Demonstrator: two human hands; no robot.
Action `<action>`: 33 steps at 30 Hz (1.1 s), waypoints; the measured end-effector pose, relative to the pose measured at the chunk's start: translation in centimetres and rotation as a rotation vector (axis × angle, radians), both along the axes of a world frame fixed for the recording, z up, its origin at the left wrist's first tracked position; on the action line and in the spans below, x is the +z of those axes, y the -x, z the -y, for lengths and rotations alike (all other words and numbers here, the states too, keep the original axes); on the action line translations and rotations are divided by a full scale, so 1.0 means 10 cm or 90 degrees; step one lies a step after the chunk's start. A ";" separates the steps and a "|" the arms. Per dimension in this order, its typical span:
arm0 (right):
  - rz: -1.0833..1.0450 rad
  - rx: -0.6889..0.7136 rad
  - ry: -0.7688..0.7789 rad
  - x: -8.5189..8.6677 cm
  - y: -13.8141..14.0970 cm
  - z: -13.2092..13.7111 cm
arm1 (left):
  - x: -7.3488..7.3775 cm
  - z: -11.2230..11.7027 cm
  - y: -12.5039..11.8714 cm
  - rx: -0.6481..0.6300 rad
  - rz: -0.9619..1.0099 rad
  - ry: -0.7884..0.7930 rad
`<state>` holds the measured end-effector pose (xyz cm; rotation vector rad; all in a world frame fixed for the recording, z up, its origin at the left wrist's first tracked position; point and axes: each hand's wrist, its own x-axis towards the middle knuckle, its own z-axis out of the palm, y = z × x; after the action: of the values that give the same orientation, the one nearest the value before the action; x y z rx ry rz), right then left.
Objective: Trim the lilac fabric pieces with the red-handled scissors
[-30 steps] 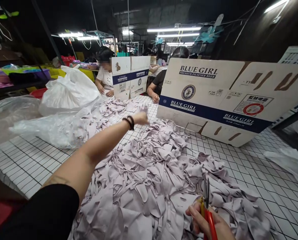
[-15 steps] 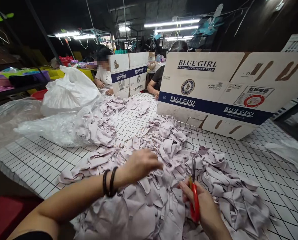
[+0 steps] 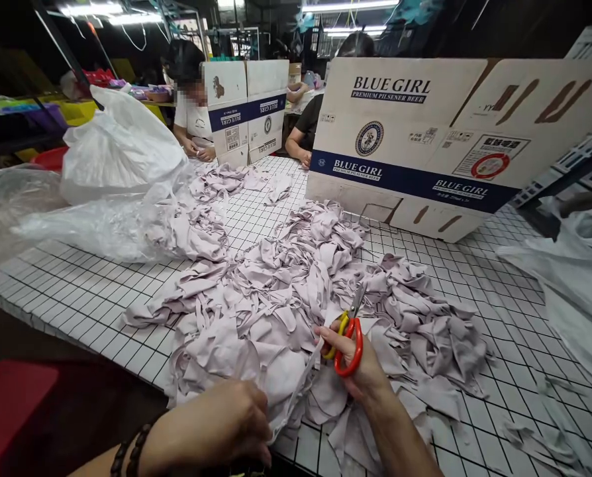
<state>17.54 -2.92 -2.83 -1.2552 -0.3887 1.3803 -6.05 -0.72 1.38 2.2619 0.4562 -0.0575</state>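
Observation:
My right hand (image 3: 363, 371) is closed around a pair of scissors (image 3: 349, 348) with red and yellow handles, blades pointing up and away. Its thumb and forefinger also pinch one end of a pale lilac fabric piece (image 3: 296, 396). That piece runs slanting down to my left hand (image 3: 221, 421), whose fingers are curled closed at its lower end, low in the head view. Dark bracelets circle the left wrist. Beneath and beyond both hands spreads a heap of lilac fabric pieces (image 3: 271, 285).
White table covering (image 3: 87, 291) has a black grid. Beer-carton cardboard (image 3: 400, 132) stands at right; another carton (image 3: 246, 109) stands farther back. Plastic bags (image 3: 122, 159) lie at left, a white bag (image 3: 579, 278) at right. Two people (image 3: 194, 119) sit across the table.
My left hand has come down and towards me from above the heap. My right hand has moved left with the scissors. A fabric piece now stretches between the hands. The view has tilted down.

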 end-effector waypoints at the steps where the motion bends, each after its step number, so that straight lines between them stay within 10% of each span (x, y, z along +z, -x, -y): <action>1: 0.002 -0.007 -0.009 0.01 0.01 0.03 | 0.01 -0.05 -0.03 0.005 -0.013 0.020; 7: 0.116 0.000 -0.026 0.10 -0.12 0.31 | 0.03 -0.37 -0.58 0.281 0.058 -0.014; 15: 0.212 0.065 -0.031 0.40 -0.42 0.52 | -0.36 -0.51 -1.40 0.160 0.202 -0.147; 20: 0.286 -0.056 -0.079 0.58 -0.71 0.44 | -0.45 -0.48 -1.56 0.297 0.143 -0.235; 25: 0.462 -0.168 0.006 0.61 -1.02 0.27 | -0.53 -0.47 -1.56 0.223 0.112 -0.237; 29: 0.548 -0.109 0.079 0.52 -1.21 0.26 | -0.25 -0.72 -1.28 0.178 0.159 -0.223; 33: 0.348 0.037 0.058 0.46 -1.06 0.35 | 0.23 -1.09 -0.81 0.243 0.250 -0.315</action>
<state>28.18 -6.43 1.74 -1.7066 -0.7468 1.0945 2.03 10.20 3.67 2.5275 0.7371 0.7548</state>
